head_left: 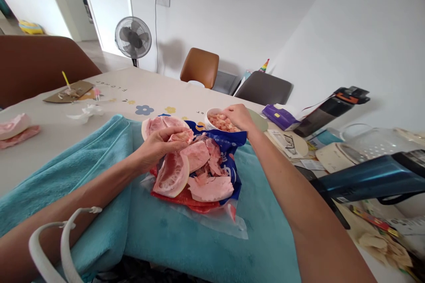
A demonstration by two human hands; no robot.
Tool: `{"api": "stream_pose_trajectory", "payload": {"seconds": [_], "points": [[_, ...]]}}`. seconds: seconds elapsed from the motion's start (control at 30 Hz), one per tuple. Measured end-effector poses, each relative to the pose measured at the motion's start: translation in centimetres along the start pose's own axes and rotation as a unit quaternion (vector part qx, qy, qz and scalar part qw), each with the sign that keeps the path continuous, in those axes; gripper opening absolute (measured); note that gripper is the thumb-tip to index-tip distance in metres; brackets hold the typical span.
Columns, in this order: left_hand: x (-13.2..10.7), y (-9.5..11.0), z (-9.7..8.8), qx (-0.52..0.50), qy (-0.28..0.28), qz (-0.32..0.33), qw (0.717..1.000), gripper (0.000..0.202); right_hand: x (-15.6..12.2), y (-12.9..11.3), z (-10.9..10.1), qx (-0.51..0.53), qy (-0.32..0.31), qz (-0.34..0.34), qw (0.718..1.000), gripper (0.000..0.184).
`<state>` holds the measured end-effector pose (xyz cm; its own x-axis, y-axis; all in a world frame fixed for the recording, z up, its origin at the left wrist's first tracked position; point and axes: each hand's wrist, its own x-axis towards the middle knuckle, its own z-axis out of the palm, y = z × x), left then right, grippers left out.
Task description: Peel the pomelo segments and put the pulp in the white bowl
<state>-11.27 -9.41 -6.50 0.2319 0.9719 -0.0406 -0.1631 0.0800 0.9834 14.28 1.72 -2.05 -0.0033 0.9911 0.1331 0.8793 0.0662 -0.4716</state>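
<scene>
My left hand (166, 143) pinches a piece of pink pomelo flesh (182, 137) above a heap of peel. My right hand (238, 116) reaches into a white bowl (209, 119) of loose pomelo pulp (222, 123); its fingertips are partly hidden, so what they hold cannot be made out. Beneath my left hand, thick pomelo peels (172, 174) and torn pink membrane (212, 159) lie on a blue and red plastic bag (235, 150). Another pomelo rind (154, 124) rests behind that hand. Under the bag spreads a teal towel (159, 221).
At right stand a blue bottle (368, 177), a dark bottle (327, 112), a purple pack (280, 117) and glasses (289, 142). Peel (15, 129) and crumpled tissue (88, 112) lie on the left of the table (119, 90). Beyond are a fan (133, 37) and chairs (200, 67).
</scene>
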Motion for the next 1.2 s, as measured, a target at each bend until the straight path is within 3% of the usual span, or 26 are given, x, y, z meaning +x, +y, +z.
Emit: {"api": "stream_pose_trajectory", "payload": {"seconds": [0.17, 0.33, 0.5, 0.63, 0.7, 0.77, 0.87, 0.93, 1.1, 1.2], "points": [[0.0, 0.0, 0.1, 0.007, -0.023, 0.01, 1.0, 0.041, -0.4, -0.2, -0.5, -0.006, -0.014, -0.031, 0.999, 0.025], [-0.2, 0.1, 0.1, 0.032, -0.024, 0.018, 0.999, 0.042, -0.3, 0.0, -0.3, 0.023, 0.055, 0.004, 0.998, 0.039], [-0.2, 0.1, 0.2, 0.05, -0.031, 0.033, 0.998, 0.04, -0.3, -0.5, 0.1, -0.012, 0.046, 0.001, 0.999, 0.016], [-0.1, 0.1, 0.3, 0.045, -0.039, 0.043, 0.997, 0.041, -0.2, -0.7, 0.0, -0.036, 0.037, -0.005, 0.999, 0.024], [-0.2, 0.2, 0.3, 0.037, -0.04, 0.04, 0.998, 0.04, -0.1, -0.8, -0.4, -0.018, 0.074, -0.016, 0.997, 0.02], [-0.2, 0.4, 0.4, 0.031, -0.034, 0.035, 0.998, 0.041, -0.5, -1.0, -1.2, 0.029, 0.153, -0.036, 0.987, 0.015], [-0.3, 0.7, 0.5, 0.02, -0.026, 0.037, 0.999, 0.043, -2.7, -2.4, -2.5, 0.149, 0.257, -0.072, 0.952, 0.02], [-0.4, 0.8, 0.6, 0.025, -0.033, 0.049, 0.998, 0.036, -5.1, -3.8, -2.6, 0.227, 0.228, -0.102, 0.941, 0.02], [-0.2, 0.2, 0.4, 0.079, -0.065, 0.091, 0.991, 0.029, -11.1, -6.5, 0.1, 0.284, -0.007, -0.149, 0.947, 0.019], [-0.1, -0.5, 0.1, 0.116, -0.079, 0.124, 0.982, 0.031, -12.5, -6.6, 1.9, 0.283, -0.057, -0.166, 0.943, 0.016]]}}
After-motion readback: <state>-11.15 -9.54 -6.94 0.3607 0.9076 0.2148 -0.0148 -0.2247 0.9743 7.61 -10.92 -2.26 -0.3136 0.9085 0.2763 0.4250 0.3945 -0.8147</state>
